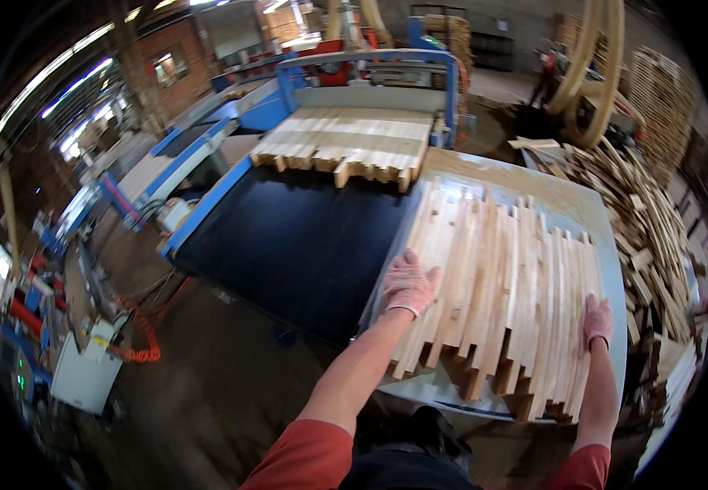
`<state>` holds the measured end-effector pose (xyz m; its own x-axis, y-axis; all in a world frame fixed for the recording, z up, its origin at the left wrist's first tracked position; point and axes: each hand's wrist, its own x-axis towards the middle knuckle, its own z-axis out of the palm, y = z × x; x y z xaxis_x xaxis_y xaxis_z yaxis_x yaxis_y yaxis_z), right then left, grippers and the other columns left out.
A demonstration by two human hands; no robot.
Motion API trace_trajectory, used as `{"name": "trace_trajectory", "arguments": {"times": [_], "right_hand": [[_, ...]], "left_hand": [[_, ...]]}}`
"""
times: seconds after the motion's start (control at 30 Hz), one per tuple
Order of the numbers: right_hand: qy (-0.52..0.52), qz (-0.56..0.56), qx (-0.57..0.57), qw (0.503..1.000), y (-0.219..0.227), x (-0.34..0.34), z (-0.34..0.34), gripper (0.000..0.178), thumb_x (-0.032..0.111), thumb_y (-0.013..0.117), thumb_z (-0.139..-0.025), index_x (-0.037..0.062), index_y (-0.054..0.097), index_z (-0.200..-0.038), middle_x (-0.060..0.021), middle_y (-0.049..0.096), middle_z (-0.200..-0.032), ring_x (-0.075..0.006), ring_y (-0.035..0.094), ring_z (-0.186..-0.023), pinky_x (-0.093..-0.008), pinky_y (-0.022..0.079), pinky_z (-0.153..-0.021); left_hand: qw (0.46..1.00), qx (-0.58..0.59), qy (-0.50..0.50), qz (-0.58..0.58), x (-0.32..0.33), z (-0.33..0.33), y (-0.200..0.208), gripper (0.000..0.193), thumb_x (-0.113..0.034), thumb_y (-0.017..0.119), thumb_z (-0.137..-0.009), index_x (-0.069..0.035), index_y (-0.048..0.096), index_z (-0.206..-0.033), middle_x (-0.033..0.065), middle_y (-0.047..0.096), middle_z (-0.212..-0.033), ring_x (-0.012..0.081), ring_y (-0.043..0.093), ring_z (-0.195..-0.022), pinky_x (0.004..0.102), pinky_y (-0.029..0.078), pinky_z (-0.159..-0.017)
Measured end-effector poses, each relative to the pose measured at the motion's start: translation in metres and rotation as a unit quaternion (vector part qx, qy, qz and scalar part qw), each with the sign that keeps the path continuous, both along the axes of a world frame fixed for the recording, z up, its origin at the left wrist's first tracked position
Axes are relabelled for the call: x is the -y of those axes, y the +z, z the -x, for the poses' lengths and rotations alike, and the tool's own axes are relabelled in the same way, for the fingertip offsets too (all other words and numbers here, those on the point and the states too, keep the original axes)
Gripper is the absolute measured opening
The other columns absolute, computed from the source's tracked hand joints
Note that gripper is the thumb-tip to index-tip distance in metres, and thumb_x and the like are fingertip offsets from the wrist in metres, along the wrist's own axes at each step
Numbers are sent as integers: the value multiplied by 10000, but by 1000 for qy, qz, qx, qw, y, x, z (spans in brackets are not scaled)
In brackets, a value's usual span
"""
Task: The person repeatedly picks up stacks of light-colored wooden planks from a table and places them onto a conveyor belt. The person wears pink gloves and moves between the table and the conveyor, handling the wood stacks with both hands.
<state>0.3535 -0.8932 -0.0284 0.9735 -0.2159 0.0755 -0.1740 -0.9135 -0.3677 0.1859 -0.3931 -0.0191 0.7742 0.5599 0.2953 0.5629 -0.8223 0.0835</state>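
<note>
A row of pale wooden strips (501, 286) lies side by side on a metal side table (607, 245), with uneven ends. My left hand (410, 282), in a pink work glove, rests at the row's left edge with its fingers stretched out and slightly apart. At the right edge, my right hand (597, 320) wears the same kind of glove and touches the outermost strip, fingers extended. The row lies between both hands. Left of it runs a black conveyor belt (288, 237). A second batch of wooden strips (346, 139) sits on its far end, by a blue machine frame (370, 57).
Loose wood offcuts (648, 237) are heaped right of the table. Stacked boards (660, 106) and thick hoses (587, 73) stand behind. On the left are another blue-edged conveyor (174, 163), a coiled orange air hose (148, 347) and a pale machine box (88, 371).
</note>
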Motion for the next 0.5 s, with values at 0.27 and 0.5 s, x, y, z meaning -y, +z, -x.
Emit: {"name": "trace_trajectory", "arguments": {"times": [0.27, 0.5], "right_hand": [[32, 20, 19, 999, -36, 17, -32, 923, 686, 465, -1034, -79, 481, -1549, -317, 507, -1570, -480, 470, -1454, -487, 354, -1227], [89, -11, -12, 996, -68, 47, -60, 739, 576, 400, -1128, -69, 687, -1346, -298, 736, -1202, -384, 708, -1082, -492, 517, -1040]], "left_hand": [[987, -51, -2, 149, 2, 16, 39, 903, -651, 540, -1004, 41, 414, -1569, 234, 616, -1359, 323, 626, -1176, 445, 520, -960], [980, -63, -7, 190, 3, 21, 48, 915, -601, 541, -1025, 63, 334, -1620, 245, 562, -1449, 328, 576, -1265, 476, 484, -994]]}}
